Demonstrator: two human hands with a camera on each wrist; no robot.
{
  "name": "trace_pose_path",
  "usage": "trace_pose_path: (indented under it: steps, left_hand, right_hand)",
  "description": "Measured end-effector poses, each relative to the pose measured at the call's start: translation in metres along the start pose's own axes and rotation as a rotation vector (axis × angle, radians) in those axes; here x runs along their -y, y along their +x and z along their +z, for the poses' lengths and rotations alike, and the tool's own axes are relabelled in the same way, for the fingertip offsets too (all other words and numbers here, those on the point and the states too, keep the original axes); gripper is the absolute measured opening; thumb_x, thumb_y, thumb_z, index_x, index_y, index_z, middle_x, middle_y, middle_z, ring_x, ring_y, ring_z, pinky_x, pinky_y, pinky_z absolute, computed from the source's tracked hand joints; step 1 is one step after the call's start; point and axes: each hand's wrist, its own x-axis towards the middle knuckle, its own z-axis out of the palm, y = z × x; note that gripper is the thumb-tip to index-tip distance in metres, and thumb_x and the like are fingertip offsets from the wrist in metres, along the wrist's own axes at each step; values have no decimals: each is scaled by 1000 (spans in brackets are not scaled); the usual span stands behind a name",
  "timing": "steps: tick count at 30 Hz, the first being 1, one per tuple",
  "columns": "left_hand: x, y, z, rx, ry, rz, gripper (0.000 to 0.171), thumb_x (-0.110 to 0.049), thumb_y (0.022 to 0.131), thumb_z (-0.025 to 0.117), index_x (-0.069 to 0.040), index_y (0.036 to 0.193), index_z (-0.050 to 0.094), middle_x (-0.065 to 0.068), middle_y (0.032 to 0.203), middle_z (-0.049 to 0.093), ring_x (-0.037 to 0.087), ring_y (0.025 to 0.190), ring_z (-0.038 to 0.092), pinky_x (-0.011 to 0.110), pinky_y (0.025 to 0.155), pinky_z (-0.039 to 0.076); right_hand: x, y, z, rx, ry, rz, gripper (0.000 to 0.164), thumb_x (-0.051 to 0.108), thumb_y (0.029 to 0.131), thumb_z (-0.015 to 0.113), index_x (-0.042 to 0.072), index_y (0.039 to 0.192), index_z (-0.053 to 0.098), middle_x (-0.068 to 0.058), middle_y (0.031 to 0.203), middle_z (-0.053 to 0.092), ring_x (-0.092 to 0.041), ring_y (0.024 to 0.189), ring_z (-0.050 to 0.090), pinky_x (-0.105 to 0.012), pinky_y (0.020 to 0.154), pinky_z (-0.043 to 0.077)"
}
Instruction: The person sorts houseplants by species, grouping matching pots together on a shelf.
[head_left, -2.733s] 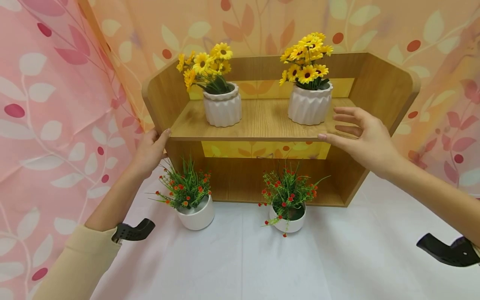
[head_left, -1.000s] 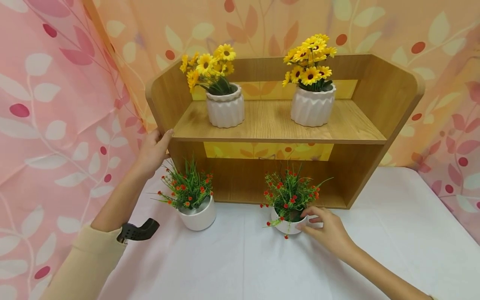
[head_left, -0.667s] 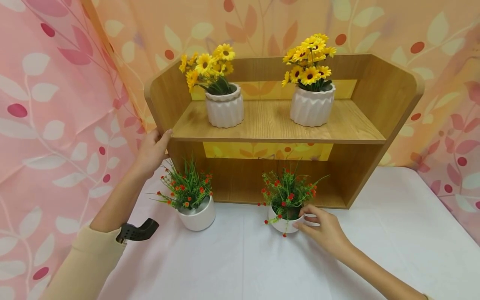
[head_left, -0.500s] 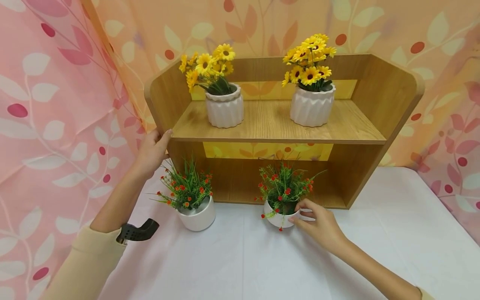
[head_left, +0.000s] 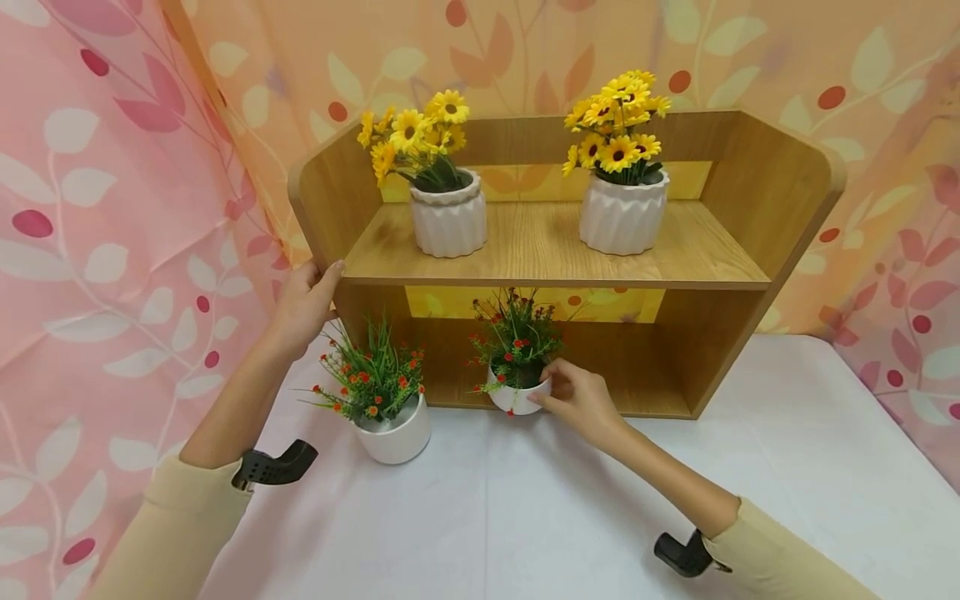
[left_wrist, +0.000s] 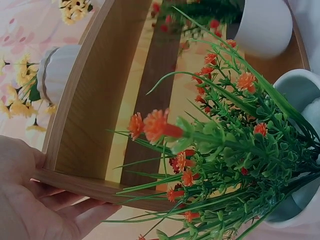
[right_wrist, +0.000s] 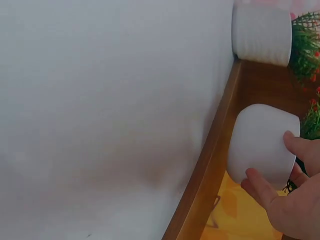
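My right hand (head_left: 583, 402) grips the rim of a white flowerpot (head_left: 517, 398) with green sprigs and small red flowers. That pot is at the front of the shelf's lower level; in the right wrist view, thumb and fingers (right_wrist: 261, 186) hold its white wall (right_wrist: 262, 142). With my left hand (head_left: 303, 304) I hold the left side of the wooden shelf (head_left: 555, 271), thumb on the front edge; the left wrist view shows fingers (left_wrist: 92, 212) behind the panel. Just right of this hand, a second white pot (head_left: 396, 433) with orange-red flowers stands on the white cloth.
On the upper shelf board stand two ribbed white pots, the left one (head_left: 448, 221) and the right one (head_left: 622, 217), both with yellow daisy-like flowers. A white cloth (head_left: 450, 533) covers the table. Patterned curtains (head_left: 112, 208) hang on the left and behind.
My right hand came down from the upper shelf, took hold of the right-hand red-flowered pot and moved it left and up to the lower level. My left hand stayed on the shelf side.
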Motion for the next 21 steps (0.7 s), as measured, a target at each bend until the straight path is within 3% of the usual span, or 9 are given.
trace_pose_path:
  steps: [4,12,16,21]
  left_hand:
    - [0,0,0,0,2,-2,64,-35,114,36,12,157,33,35,152,45,46,142,46,64,114,43]
    - [-1,-2,-1,-2,15,-5,65,-36,114,37,13,156,32,36,153,44,47,143,45,64,114,42]
    - [0,-2,-1,-6,15,1,65,-36,114,37,14,155,34,36,152,45,47,142,46,64,114,43]
    - [0,-2,-1,0,-2,12,65,-36,114,38,13,155,33,36,152,45,46,143,45,65,114,41]
  right_hand:
    - [3,18,13,4,3,-20,25,10,91,84,-1,106,68,-21,108,75,-39,99,76,-36,73,65]
    - [8,49,40,15,49,-50,25,9,91,83,-3,107,67,-20,104,72,-42,101,73,-52,88,62]
    - [9,61,50,7,55,-98,25,8,90,83,-5,105,68,-21,95,67,-42,94,68,-43,81,60]
    - [8,71,62,0,44,-133,26,8,90,83,-6,106,68,-23,91,65,-44,90,62,-30,74,47]
